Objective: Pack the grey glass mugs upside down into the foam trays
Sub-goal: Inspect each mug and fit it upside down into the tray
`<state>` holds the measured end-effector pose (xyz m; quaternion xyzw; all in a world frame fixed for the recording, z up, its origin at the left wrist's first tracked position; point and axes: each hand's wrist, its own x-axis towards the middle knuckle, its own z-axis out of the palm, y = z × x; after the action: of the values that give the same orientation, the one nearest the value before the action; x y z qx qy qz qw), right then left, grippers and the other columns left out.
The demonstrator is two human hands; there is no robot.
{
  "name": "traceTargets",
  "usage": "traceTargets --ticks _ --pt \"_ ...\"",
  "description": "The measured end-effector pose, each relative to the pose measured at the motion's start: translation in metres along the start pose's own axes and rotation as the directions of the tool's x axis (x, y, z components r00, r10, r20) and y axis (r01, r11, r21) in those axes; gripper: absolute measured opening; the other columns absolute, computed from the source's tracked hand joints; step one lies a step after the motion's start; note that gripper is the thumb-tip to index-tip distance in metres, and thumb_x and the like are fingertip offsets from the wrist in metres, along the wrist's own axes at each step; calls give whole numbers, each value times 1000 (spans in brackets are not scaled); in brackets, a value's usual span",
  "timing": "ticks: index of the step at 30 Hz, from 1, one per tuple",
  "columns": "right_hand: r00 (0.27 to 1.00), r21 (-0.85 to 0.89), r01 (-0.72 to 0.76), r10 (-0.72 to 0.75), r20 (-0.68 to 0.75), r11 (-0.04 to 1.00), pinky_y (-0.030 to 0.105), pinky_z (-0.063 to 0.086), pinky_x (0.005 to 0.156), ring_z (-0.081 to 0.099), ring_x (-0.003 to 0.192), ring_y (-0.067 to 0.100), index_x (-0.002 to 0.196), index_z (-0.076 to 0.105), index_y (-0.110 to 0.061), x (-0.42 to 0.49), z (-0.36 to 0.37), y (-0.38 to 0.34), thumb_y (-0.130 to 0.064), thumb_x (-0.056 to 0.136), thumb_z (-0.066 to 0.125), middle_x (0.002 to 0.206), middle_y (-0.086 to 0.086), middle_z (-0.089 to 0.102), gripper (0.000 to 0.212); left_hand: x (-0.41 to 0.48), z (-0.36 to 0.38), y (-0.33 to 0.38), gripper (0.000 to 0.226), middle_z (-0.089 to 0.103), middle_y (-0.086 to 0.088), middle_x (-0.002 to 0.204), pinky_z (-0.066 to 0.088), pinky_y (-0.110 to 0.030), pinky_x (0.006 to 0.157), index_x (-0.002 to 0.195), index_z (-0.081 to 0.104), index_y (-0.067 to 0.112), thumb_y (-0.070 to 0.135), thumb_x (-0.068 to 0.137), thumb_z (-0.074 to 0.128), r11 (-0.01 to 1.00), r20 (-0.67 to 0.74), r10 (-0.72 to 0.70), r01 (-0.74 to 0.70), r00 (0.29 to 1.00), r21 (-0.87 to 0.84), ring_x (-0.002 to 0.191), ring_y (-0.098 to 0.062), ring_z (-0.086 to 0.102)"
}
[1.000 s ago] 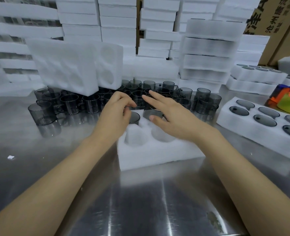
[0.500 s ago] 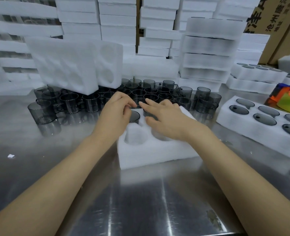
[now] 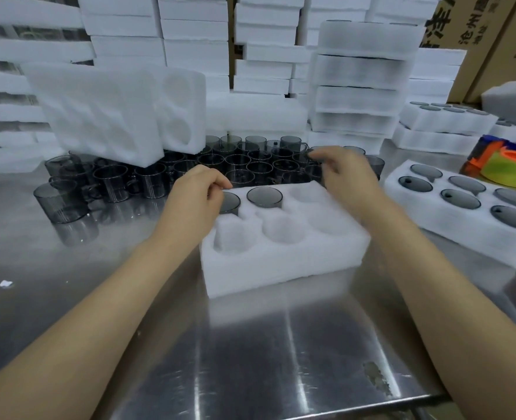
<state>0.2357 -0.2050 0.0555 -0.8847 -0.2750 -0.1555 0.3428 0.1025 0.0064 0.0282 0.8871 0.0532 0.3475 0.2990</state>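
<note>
Grey mug [image 3: 231, 203] half hidden behind left hand [image 3: 193, 197].

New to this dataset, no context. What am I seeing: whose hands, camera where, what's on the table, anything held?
No robot: a person's bare hands, filmed by one wide-angle camera on their head, looking forward and down. On the shiny steel table sits a white six-cell foam tray; two grey glass mugs stand upside down in its back row, four cells empty. Loose grey glass mugs crowd behind it; a filled foam tray lies at the right. The left hand is curled over the back-left mug, the right hand at the loose mugs. Whether either grips one is unclear.
</note>
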Motion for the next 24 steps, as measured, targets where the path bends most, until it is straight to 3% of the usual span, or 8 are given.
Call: traceTargets --ticks 2,6,9,13,15,18,21,24 --pt "998 -102 -51 48 -31 994 32 37 104 49 123 26 123 65 -10 5 -4 30 4 92 41 136 9 50 41 0 0 1 27 59 1 97 36 -15 74 94 69 8 -4 91 45 1000 14 -2 2 1000 17 83 -9 51" --pt "991 -147 -56 73 115 988 27 36 95 53 112 28 128 60 -14 4 6 58 -9 95 54 137 10 45 34 0 -1 2 28 59 1 98 37 -18 76 96 69 8 -4 92 45 1000 23 -9 9 1000 24 84 -10 52" --pt "981 -72 -95 106 165 993 25 36 82 56 100 25 121 56 -13 5 13 58 -13 96 54 113 10 61 25 0 -2 3 28 59 1 98 36 -18 76 97 69 8 -4 92 44 1000 27 -12 11 1000 20 84 -11 52" --pt "993 0 -117 117 37 993 26 34 62 57 82 25 97 53 -14 5 11 57 -13 95 57 88 7 63 5 -1 -4 4 28 58 2 97 36 -17 77 98 69 7 -4 92 44 1000 40 -6 5 999 14 85 -10 51" --pt "994 72 -98 100 -35 993 26 39 68 58 81 28 97 54 -13 7 3 55 -11 94 58 91 11 64 5 -1 -4 4 27 59 2 98 37 -18 78 98 69 7 -4 92 45 1000 43 -7 6 999 11 85 -10 52" --pt "990 300 -93 121 -75 949 40 56 78 66 88 31 96 49 -16 8 -8 46 -11 98 52 96 9 59 6 0 -4 4 27 61 -1 99 37 -18 77 97 69 7 -4 92 45 1000 41 -12 12 999 7 84 -11 52" --pt "997 546 -73 80 10 835 40 60 75 70 84 24 89 48 -22 6 -14 31 -9 99 49 97 7 60 16 0 -3 4 28 61 -2 99 36 -18 75 97 70 7 -4 92 45 1000 43 -15 15 999 0 81 -10 51" --pt "996 615 -18 -37 78 788 36 58 80 68 93 22 86 53 -22 4 -15 22 -6 97 54 101 2 62 19 0 -3 3 28 61 -1 99 38 -19 76 96 69 9 -4 92 45 1000 44 -24 24 999 1 83 -10 52"
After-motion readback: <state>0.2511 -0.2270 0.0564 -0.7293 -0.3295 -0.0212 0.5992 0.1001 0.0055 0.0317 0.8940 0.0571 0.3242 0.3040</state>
